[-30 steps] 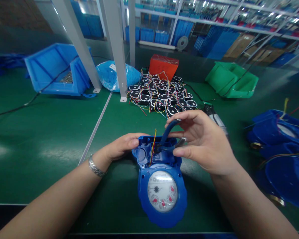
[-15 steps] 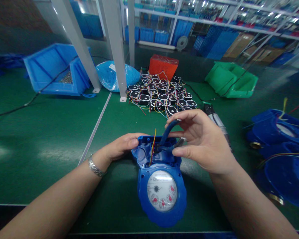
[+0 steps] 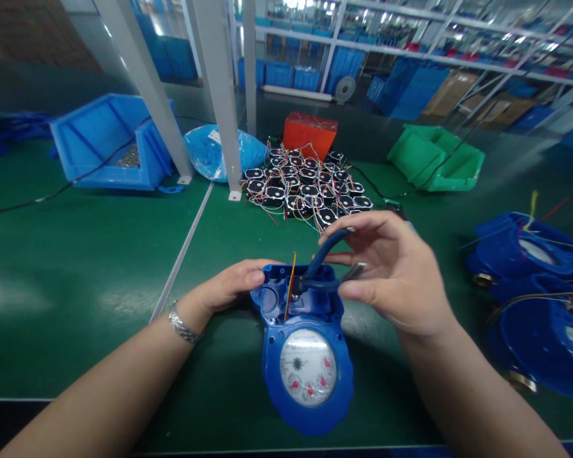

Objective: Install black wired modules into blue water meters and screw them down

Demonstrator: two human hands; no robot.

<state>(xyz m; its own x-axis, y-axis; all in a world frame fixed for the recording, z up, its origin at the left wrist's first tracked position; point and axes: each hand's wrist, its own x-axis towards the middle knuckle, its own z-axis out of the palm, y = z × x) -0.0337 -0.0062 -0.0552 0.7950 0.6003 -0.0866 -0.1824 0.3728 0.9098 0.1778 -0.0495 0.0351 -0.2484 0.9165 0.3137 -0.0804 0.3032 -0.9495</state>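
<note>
Near the front edge of the worktop (image 3: 95, 343), I see the water meter (image 3: 305, 369), its compartment (image 3: 318, 304) uncovered; the blue cable (image 3: 321, 257) seems fitted, the thin wires (image 3: 292, 275) stand loose. My left hand (image 3: 233, 284) grips the meter, my right hand (image 3: 401, 280) the cable.

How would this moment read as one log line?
left hand: holds blue meter; right hand: holds blue-handled tool; tool head: at open compartment

1 head-worn cam, looking fwd & down over the green table (image 3: 100, 267). It's close to the L hand (image 3: 232, 283) & R hand (image 3: 396, 273), approx mid-frame, w/ forearms (image 3: 109, 381) running to the lower corners. Blue meter (image 3: 308, 369) sits below ctr, seen from above; blue crates (image 3: 279, 74), far off, near the top edge.
</note>
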